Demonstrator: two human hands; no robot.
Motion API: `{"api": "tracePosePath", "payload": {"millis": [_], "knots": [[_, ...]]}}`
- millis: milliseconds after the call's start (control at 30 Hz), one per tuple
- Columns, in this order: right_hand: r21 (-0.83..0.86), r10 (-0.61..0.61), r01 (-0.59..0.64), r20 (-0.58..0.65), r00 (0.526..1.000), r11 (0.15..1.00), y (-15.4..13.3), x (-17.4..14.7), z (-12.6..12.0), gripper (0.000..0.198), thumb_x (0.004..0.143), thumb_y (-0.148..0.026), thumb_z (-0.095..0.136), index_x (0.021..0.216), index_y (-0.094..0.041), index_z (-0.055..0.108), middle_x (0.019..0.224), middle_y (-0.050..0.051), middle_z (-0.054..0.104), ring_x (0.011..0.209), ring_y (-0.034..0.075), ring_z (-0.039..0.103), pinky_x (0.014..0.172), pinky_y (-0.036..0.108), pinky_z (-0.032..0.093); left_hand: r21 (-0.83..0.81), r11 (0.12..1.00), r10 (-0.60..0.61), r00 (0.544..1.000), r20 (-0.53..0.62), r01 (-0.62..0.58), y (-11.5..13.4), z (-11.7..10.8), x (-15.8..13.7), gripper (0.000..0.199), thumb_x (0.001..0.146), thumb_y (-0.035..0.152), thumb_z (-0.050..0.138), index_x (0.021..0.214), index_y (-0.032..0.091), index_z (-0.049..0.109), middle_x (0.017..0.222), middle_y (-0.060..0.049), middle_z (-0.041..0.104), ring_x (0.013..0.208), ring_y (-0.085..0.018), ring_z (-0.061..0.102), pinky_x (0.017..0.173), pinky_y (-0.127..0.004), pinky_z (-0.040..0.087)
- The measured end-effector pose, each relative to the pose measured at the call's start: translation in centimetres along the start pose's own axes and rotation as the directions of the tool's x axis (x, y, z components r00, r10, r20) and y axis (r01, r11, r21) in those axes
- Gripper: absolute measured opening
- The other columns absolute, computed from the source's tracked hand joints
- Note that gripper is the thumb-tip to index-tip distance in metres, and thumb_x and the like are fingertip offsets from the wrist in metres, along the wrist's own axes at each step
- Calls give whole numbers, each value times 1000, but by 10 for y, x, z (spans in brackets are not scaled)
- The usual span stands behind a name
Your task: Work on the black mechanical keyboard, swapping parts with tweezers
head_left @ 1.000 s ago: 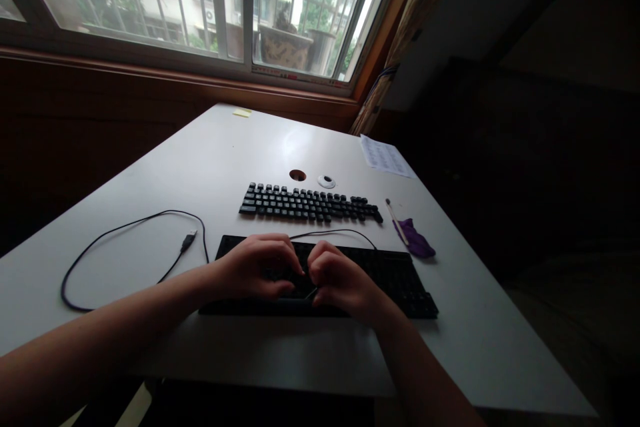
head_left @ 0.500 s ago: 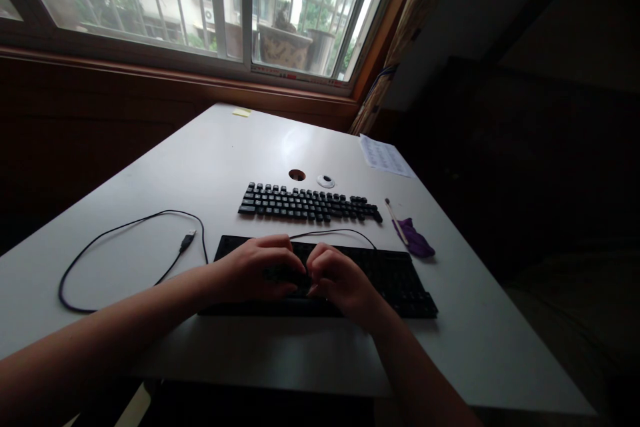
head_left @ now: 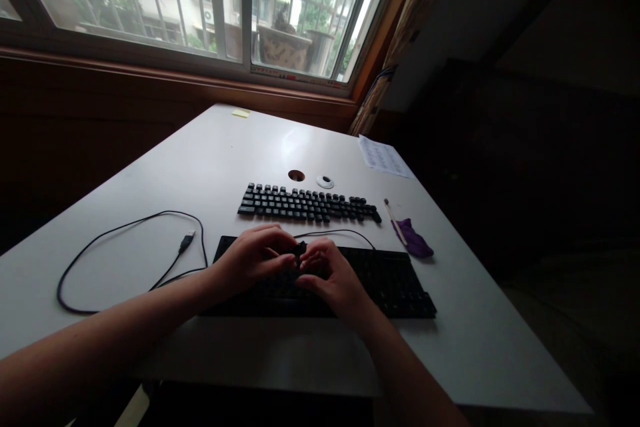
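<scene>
A black keyboard (head_left: 395,280) lies flat near the front edge of the table, partly hidden under both hands and forearms. Above its middle, my left hand (head_left: 257,257) pinches a small black keycap (head_left: 300,249) between thumb and fingertips. My right hand (head_left: 333,273) is close beside it, fingers curved towards the keycap and thumb apart from them. Whether its fingertips touch the keycap I cannot tell. Behind the keyboard, many loose black keycaps (head_left: 307,203) are laid out in rows.
A black cable (head_left: 125,221) with a USB plug (head_left: 187,241) loops on the left. To the right, a thin brush (head_left: 395,221) rests against a purple cloth (head_left: 416,240). A paper sheet (head_left: 385,157), a white ring (head_left: 325,182) and a round table hole (head_left: 297,175) are farther back.
Both hands have risen slightly off the keyboard. A keycap now shows between them at the left fingertips. My right hand's pinch has loosened, with thumb and fingers farther apart.
</scene>
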State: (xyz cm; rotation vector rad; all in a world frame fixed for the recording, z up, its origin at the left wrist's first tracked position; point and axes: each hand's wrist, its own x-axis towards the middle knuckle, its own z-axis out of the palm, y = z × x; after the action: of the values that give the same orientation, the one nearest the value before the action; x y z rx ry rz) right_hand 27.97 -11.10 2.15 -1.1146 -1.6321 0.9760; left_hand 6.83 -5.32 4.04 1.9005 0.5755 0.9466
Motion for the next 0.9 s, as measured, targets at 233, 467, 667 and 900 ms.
{"api": "tracePosePath", "payload": {"millis": [233, 467, 667, 900], "knots": [[-263, -13, 8, -18, 1000, 965, -11, -3, 1, 14, 90, -28, 66, 102, -24, 60, 92, 1, 67, 80, 18, 62, 72, 30, 47, -205, 966, -169, 985, -30, 159, -5, -4, 4, 27, 88, 37, 69, 103, 14, 66, 99, -8, 71, 93, -21, 68, 82, -32, 56], [-297, -42, 19, -72, 997, 955, -13, 0, -1, 20, 92, -23, 63, 112, -25, 63, 97, 2, 69, 90, 20, 64, 82, 33, 47, -381, 893, -287, 955, -72, 240, -11, -4, 6, 28, 84, 33, 73, 100, 15, 60, 93, -4, 68, 86, -17, 65, 77, -27, 52], [-270, -41, 19, -76, 996, 963, -16, 0, -1, 24, 91, -19, 63, 114, -26, 63, 97, 2, 69, 90, 19, 65, 80, 32, 48, -440, 869, -293, 952, -90, 226, -12, -3, 4, 28, 84, 31, 74, 101, 16, 58, 97, -3, 68, 91, -17, 65, 82, -29, 51], [-358, -154, 117, -77, 985, 926, -20, -1, 9, 25, 88, -11, 63, 108, -25, 62, 94, 1, 69, 88, 19, 65, 82, 31, 49, -446, 830, -381, 924, -14, 336, -15, -6, 3, 28, 84, 35, 75, 95, 17, 57, 89, -2, 70, 80, -16, 66, 70, -24, 50]]}}
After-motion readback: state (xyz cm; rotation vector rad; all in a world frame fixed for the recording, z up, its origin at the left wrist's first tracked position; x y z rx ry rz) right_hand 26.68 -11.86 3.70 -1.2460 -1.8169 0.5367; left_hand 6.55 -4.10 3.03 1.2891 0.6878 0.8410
